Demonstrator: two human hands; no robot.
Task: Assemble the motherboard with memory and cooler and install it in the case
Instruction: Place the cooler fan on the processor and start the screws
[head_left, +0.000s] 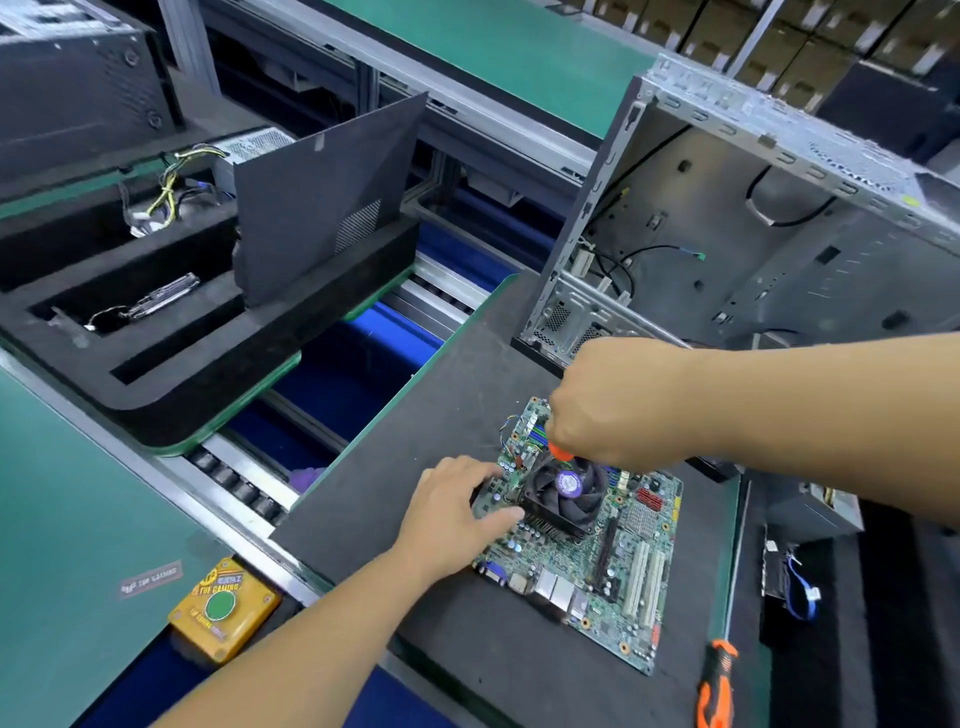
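On the dark surface (467, 649), right hand (618, 410) gripped an orange screwdriver (562, 451) at the cooler (563, 493); left hand (457, 512), fingers relaxed, steadied the motherboard (623, 561). A slip might gouge it.

Both arms bare, reaching in from the lower and right edges of the frame. Left hand (457, 504) low centre, palm down, fingers spread and relaxed, pressing flat. Right hand (618, 410) just above it, knuckles up, fist curled tight around something orange, wrist bent downward.
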